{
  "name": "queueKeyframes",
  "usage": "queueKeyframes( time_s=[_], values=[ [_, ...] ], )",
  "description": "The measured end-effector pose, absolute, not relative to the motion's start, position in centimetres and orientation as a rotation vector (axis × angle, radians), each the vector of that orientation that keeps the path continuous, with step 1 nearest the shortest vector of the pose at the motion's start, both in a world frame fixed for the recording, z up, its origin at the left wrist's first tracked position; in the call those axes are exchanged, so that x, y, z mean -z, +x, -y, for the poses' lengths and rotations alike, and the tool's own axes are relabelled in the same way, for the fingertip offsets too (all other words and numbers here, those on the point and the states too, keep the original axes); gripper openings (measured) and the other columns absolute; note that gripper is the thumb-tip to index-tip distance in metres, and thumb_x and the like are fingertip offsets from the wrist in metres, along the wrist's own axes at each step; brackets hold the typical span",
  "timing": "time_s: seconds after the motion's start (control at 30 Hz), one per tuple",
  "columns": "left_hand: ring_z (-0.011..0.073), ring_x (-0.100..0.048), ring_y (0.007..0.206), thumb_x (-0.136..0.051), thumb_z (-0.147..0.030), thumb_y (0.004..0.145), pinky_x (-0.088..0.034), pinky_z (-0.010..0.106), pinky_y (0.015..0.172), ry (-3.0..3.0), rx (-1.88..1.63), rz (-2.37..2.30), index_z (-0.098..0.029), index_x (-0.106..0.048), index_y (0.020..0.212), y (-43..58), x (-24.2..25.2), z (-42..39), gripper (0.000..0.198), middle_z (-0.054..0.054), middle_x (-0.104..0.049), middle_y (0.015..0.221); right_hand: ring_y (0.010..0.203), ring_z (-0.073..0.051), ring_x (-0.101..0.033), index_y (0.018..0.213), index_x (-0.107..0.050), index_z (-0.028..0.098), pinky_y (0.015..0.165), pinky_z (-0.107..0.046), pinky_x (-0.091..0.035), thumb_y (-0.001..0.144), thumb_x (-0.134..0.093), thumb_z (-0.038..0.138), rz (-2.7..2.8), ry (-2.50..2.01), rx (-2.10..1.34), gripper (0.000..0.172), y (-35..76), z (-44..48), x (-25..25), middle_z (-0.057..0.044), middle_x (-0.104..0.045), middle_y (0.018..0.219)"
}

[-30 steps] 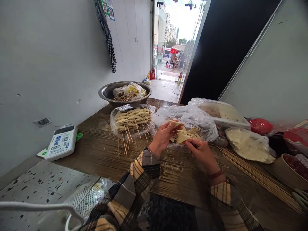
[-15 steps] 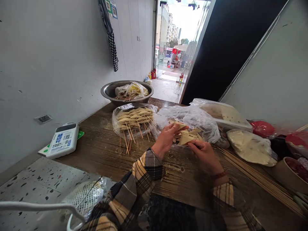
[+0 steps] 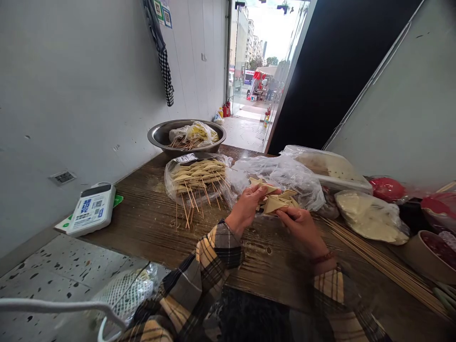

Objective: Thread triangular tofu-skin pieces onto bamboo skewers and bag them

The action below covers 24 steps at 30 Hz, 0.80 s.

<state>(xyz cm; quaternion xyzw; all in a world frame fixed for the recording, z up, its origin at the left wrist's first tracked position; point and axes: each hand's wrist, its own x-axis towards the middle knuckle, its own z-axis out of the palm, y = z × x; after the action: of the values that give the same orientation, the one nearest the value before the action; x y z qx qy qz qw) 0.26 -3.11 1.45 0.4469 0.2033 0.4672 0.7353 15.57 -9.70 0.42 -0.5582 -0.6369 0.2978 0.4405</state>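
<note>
My left hand (image 3: 246,205) is closed, with a beige folded tofu sheet (image 3: 271,189) between thumb and fingers. To its right, my right hand (image 3: 303,232) pinches the corner of a triangular tofu sheet (image 3: 274,204). Behind and between the hands lie more loose tofu pieces (image 3: 290,194), partly hidden by the fingers. On the left, a heap of skewered tofu (image 3: 199,173) rests in a clear plastic bag, its sticks pointing toward me. No stick can be made out in either hand.
A metal basin (image 3: 156,137) with bagged skewers stands at the back left. Bare bamboo skewers (image 3: 377,261) lie on the right of the wooden table (image 3: 149,223), near a bag of pale food (image 3: 370,218) and a bowl (image 3: 423,256). A white device (image 3: 92,209) sits at the left edge.
The view has shifted very slightly. Both hands stay almost in place, and the triangular sheet at my right fingers has moved or turned only a little.
</note>
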Motion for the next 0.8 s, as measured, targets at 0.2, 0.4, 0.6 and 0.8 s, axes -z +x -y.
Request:
queueKeyframes(
  time_s=[0.2,0.4,0.6,0.8],
  values=[
    [0.0155,-0.062,0.071,-0.07,-0.046,0.074,-0.045,0.026,0.069,0.97,-1.022,-0.469,-0.012,-0.072,0.089,0.7,-1.4,3.4,0.037,0.01,-0.072,0.088,0.045,-0.011,-0.041,0.066,-0.065,0.019,0.045,-0.025,-0.033,0.082,-0.057,0.045,1.553,-1.394,-0.666,0.032,15.1,9.4,-0.1,0.002,-0.05,0.049],
    [0.0217,-0.066,0.088,-0.075,-0.044,0.07,-0.05,0.031,0.076,0.78,-0.991,-0.389,-0.013,-0.066,0.102,0.6,-1.3,3.1,0.045,0.013,-0.071,0.097,0.044,-0.01,-0.041,0.076,-0.065,0.018,0.043,-0.023,-0.032,0.084,-0.055,0.045,1.502,-1.376,-0.74,0.03,15.1,9.1,1.0,0.003,-0.05,0.051],
    [0.0214,-0.068,0.084,-0.072,-0.044,0.073,-0.052,0.031,0.074,0.766,-1.005,-0.389,-0.012,-0.066,0.095,0.5,-1.0,2.4,0.039,0.013,-0.071,0.095,0.046,-0.013,-0.047,0.078,-0.068,0.018,0.047,-0.025,-0.037,0.085,-0.055,0.044,1.517,-1.408,-0.629,0.03,15.2,9.1,0.9,0.001,-0.056,0.053],
    [0.02,-0.067,0.091,-0.057,-0.049,0.085,-0.051,0.031,0.081,0.703,-1.055,-0.425,-0.014,-0.063,0.098,0.1,-1.0,2.0,0.039,0.014,-0.069,0.105,0.07,-0.019,-0.062,0.083,-0.071,0.02,0.065,-0.03,-0.047,0.086,-0.055,0.037,1.618,-1.374,-0.293,0.023,14.8,9.5,0.6,-0.005,-0.072,0.081]
  ],
)
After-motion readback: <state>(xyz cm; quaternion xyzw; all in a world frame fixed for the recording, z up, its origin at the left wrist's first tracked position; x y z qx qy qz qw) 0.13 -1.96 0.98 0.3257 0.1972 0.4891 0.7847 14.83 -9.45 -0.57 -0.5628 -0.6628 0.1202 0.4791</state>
